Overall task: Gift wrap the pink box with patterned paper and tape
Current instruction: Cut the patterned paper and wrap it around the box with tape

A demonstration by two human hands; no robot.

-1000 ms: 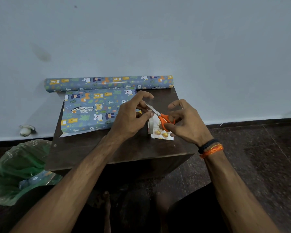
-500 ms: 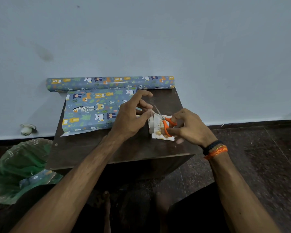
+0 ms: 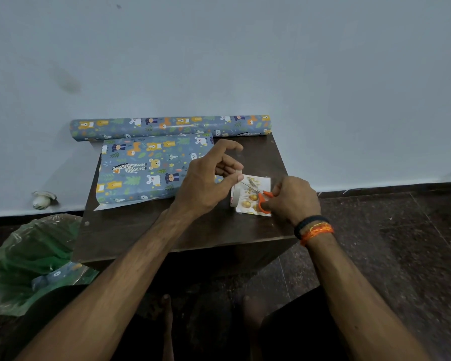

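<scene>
At the far left, a crinkled, glossy green plastic bag (image 3: 24, 264) sits on the floor with a scrap of blue patterned paper inside. Next to it stands the dark wooden table (image 3: 146, 230), square-edged and matte. Along its back edge lies the roll of patterned paper (image 3: 167, 126), a long smooth tube printed with cartoon animals on blue. Just in front lies the box wrapped in the same paper (image 3: 143, 170), flat and rectangular (no pink shows through), with a white paper edge at its near side. The left hand (image 3: 206, 183) hovers above the box's right end, thumb and fingertips pinching a clear strip of tape (image 3: 238, 162). Below it stands a pale tape roll (image 3: 235, 197) beside a small white card (image 3: 253, 196) with gold balloons. The right hand (image 3: 292, 199) grips orange-handled scissors (image 3: 262, 198), thin blades pointing toward the tape.
</scene>
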